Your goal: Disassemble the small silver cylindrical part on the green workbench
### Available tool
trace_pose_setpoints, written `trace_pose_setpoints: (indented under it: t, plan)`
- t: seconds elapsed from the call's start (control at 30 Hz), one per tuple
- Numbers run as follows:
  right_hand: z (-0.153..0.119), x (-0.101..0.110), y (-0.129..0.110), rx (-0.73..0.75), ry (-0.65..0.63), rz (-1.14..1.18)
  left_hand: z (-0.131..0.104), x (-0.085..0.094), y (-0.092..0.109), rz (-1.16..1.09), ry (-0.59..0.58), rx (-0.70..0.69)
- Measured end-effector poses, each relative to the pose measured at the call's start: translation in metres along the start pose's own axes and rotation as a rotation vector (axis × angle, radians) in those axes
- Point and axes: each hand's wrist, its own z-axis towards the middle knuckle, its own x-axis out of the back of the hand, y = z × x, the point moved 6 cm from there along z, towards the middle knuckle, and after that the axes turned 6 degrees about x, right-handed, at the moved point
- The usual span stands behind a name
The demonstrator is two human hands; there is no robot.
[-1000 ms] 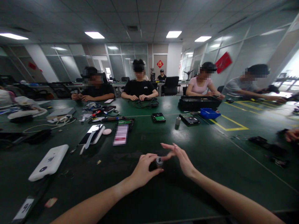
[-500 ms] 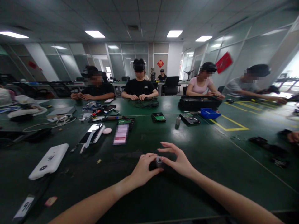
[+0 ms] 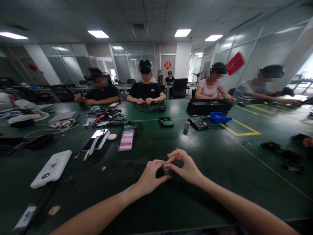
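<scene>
A small grey metal cylinder (image 3: pixel 166 170) stands upright on the green table in front of me, its upper end showing a pale ring. My left hand (image 3: pixel 152 175) is closed round it, with the fingers on the far side and the thumb on the near side. Over the top end, my right hand (image 3: pixel 185 166) pinches with thumb and fingertips close together at the rim. Anything small between those fingertips is hidden. A second, similar metal cylinder (image 3: pixel 186 126) stands farther back, beside a hard drive (image 3: pixel 199 124).
Another hard drive (image 3: pixel 166 122), a phone (image 3: pixel 126 140), a white power bank (image 3: pixel 52 169) and a white device with a strap (image 3: pixel 96 139) lie on the table (image 3: pixel 210 163). A blue tray (image 3: pixel 220 117) and black casing (image 3: pixel 209 106) stand back right. Several people sit around the table.
My right hand's raised fingers have come down and closed toward the thumb at the cylinder's top. My left hand and the cylinder have stayed in place.
</scene>
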Motion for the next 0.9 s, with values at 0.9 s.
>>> trace_pose_setpoints:
  t: [0.9]
  plan:
    - [-0.006, 0.027, 0.042, -0.04, -0.298, 0.02, -0.002, 0.003, 0.002, 0.004, -0.013, 0.0]
